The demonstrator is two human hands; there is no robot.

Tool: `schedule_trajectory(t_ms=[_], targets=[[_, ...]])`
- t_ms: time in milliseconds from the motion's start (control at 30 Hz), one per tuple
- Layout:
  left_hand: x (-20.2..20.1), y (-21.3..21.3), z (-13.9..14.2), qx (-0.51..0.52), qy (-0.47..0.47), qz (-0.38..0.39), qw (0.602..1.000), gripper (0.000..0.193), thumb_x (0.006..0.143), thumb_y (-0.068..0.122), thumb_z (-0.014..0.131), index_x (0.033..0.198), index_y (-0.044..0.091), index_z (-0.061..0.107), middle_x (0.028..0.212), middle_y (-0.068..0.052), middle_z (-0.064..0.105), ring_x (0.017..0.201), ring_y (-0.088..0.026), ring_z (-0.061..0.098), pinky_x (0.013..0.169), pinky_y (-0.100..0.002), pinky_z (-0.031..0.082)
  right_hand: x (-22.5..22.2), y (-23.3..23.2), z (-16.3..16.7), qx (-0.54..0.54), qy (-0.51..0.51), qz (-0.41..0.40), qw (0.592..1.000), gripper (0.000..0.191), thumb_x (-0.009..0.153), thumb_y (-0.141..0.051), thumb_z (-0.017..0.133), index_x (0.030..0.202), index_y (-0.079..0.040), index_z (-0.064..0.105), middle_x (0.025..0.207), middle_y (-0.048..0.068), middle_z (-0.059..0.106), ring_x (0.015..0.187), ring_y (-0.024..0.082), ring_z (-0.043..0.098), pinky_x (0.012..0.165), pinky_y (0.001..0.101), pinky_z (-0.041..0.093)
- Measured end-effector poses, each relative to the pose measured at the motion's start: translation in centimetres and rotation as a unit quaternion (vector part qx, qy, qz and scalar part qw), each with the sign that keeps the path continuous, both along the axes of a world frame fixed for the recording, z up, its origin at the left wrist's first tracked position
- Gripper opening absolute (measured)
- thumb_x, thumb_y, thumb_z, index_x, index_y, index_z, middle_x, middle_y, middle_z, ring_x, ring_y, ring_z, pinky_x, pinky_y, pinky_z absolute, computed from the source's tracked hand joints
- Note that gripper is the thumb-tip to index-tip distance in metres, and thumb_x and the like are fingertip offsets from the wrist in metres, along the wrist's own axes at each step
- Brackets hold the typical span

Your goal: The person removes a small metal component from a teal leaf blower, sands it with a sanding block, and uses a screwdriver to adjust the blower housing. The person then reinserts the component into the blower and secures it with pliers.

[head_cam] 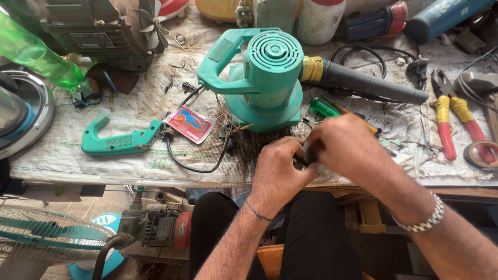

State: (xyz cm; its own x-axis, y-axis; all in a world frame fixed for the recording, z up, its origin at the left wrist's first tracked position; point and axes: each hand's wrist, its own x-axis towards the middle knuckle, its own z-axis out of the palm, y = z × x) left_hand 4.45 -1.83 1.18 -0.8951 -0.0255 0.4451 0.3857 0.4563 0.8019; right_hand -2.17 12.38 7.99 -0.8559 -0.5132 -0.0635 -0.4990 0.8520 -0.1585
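Both hands meet at the surface's (62, 155) near edge: left hand (277, 168) and right hand (340, 145) pinch a small black part (309, 152). The teal plastic electric blower (264, 78) lies behind, its detached handle half (120, 141) apart; reassembly remains.

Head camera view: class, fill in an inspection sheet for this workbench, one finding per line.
Surface: workbench covered with worn woven sacking.
Job's things: small dark part held between both hands; teal blower behind; detached teal handle half at left.
Clutter: green screwdriver, pliers, tape roll, red packet.
Hands: left hand and right hand both closed on the part.
Cables: black cord loops near the handle half.
Surroundings: fan and motor below bench.
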Motion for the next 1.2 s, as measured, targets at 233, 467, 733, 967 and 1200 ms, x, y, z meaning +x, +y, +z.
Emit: schedule_trajectory(t_ms=[233,467,733,967,1200], targets=[[0.1,-0.1,-0.2,0.001,-0.051,0.012,0.999,0.024,0.072,0.015,0.083,0.076,0.001,0.063,0.079,-0.009,0.068,0.068,-0.020,0.070,0.061,-0.035,0.057,-0.1,-0.4,-0.5,0.033,-0.034,-0.037,0.998,0.025,0.075,-0.004,0.077,0.097,-0.016,0.083,0.092,0.009,0.079,0.083,0.024,0.077,0.088,0.0374,0.061],[-0.1,0.0,-0.1,-0.015,-0.082,0.021,0.996,0.027,0.071,0.016,0.084,0.075,0.003,0.060,0.075,-0.008,0.064,0.064,-0.020,0.067,0.058,-0.036,0.055,-0.1,-1.1,-0.1,0.044,-0.081,-0.092,0.991,0.019,0.083,-0.007,0.074,0.097,-0.016,0.083,0.091,0.009,0.080,0.082,0.022,0.078,0.086,0.0366,0.062],[-0.2,-0.1,-0.1,-0.004,-0.066,0.030,0.997,0.034,0.070,0.019,0.086,0.081,0.005,0.058,0.080,-0.008,0.065,0.071,-0.025,0.067,0.066,-0.039,0.055,0.4,-1.5,0.3,-0.024,-0.007,-0.071,0.997,0.017,0.075,-0.006,0.071,0.088,-0.009,0.082,0.086,0.019,0.076,0.083,0.036,0.074,0.082,0.0451,0.061],[0.1,0.0,0.4,-0.013,-0.084,0.030,0.996,0.041,0.069,0.021,0.089,0.088,0.005,0.056,0.081,-0.011,0.065,0.074,-0.027,0.068,0.066,-0.041,0.055,-0.1,-1.2,-0.4,0.018,0.020,-0.049,0.998,0.020,0.067,-0.007,0.075,0.085,-0.009,0.082,0.085,0.020,0.075,0.083,0.037,0.074,0.082,0.0460,0.061],[-0.1,0.1,0.1,-0.014,-0.064,0.035,0.997,0.043,0.069,0.018,0.088,0.094,0.004,0.055,0.084,-0.014,0.068,0.079,-0.029,0.071,0.071,-0.041,0.057,-0.3,-1.3,-0.7,0.034,-0.034,-0.107,0.993,0.025,0.068,-0.007,0.077,0.089,-0.018,0.085,0.087,0.012,0.077,0.080,0.031,0.076,0.081,0.0441,0.063]])
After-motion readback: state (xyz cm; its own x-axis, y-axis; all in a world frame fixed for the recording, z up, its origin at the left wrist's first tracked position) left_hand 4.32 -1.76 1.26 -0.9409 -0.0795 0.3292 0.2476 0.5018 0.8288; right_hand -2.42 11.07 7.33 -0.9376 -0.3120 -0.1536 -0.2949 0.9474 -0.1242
